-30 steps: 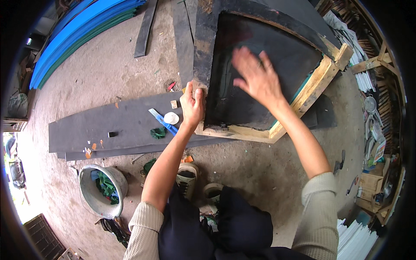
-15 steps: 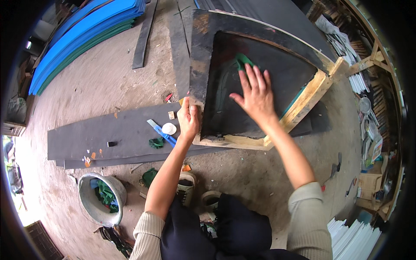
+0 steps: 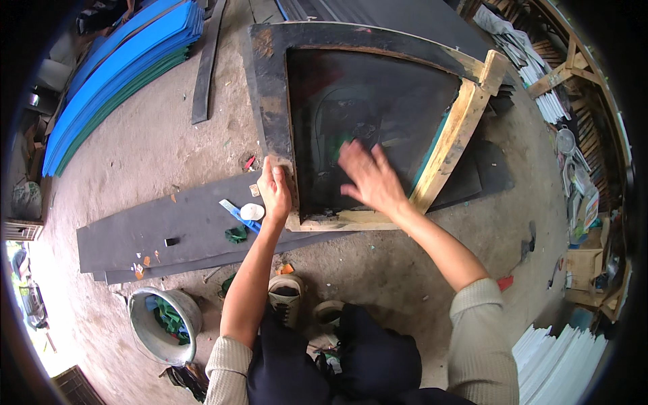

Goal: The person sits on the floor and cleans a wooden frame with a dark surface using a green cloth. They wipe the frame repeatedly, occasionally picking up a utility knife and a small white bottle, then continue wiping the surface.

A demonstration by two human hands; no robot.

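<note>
My left hand point(image 3: 275, 192) grips the near left edge of a wooden frame point(image 3: 453, 142), part bare wood, part black. The frame stands tilted before me, with a dark, slightly glossy panel point(image 3: 398, 91) inside it. Over the panel's lower middle is my right hand point(image 3: 371, 177), fingers spread and smeared by motion. A blurred green patch point(image 3: 339, 143) shows at its fingertips; whether the hand presses on it is unclear. Beside my left wrist lie a blue utility knife point(image 3: 233, 208), a white round piece point(image 3: 252, 212) and a crumpled green scrap point(image 3: 236, 234).
Black sheets point(image 3: 148, 226) lie under the knife and frame. A grey bucket point(image 3: 140, 332) holding green scraps stands at the lower left. Blue and green sheets point(image 3: 121, 74) are stacked at the far left. White strips point(image 3: 557, 364) sit at the lower right; wooden shelving point(image 3: 586, 270) lines the right.
My right hand has moved down and left across the panel from its upper part. The frame appears further left in view, still gripped by my left hand.
</note>
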